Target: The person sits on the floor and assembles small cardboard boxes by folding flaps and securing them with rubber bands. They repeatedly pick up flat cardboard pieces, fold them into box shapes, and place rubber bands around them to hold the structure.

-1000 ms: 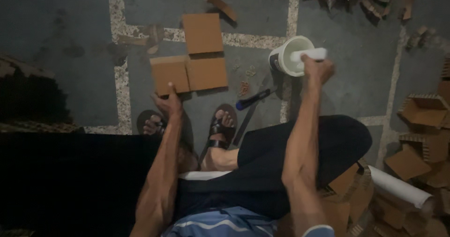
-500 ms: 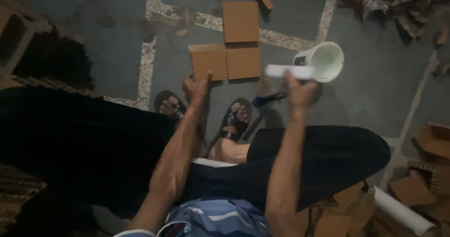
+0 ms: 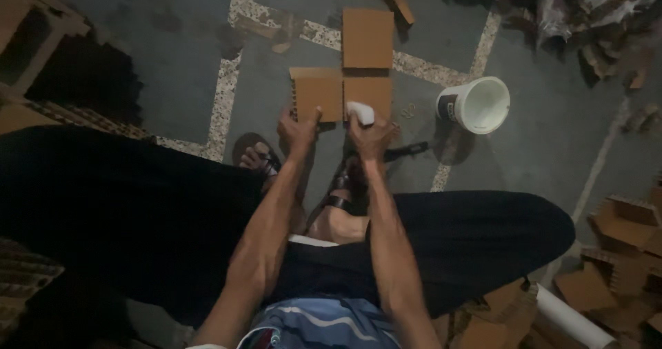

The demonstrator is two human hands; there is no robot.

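Three brown cardboard squares lie on the floor in an L: one far (image 3: 367, 37), one near left (image 3: 316, 94), one near right (image 3: 372, 92). My left hand (image 3: 298, 131) presses the near edge of the left square. My right hand (image 3: 369, 132) is closed around a white brush-like tool (image 3: 360, 112), its tip resting on the near right square. A white bucket (image 3: 476, 105) stands to the right of my right hand, tilted toward me.
My sandalled feet (image 3: 258, 159) sit just under my hands, with a dark tool (image 3: 407, 150) on the floor beside them. Cardboard scraps (image 3: 620, 238) pile up at the right and top right. A white tube (image 3: 572, 318) lies at bottom right.
My right hand has carried the white tool from the bucket over to the near right cardboard square. My left hand stays on the left square.
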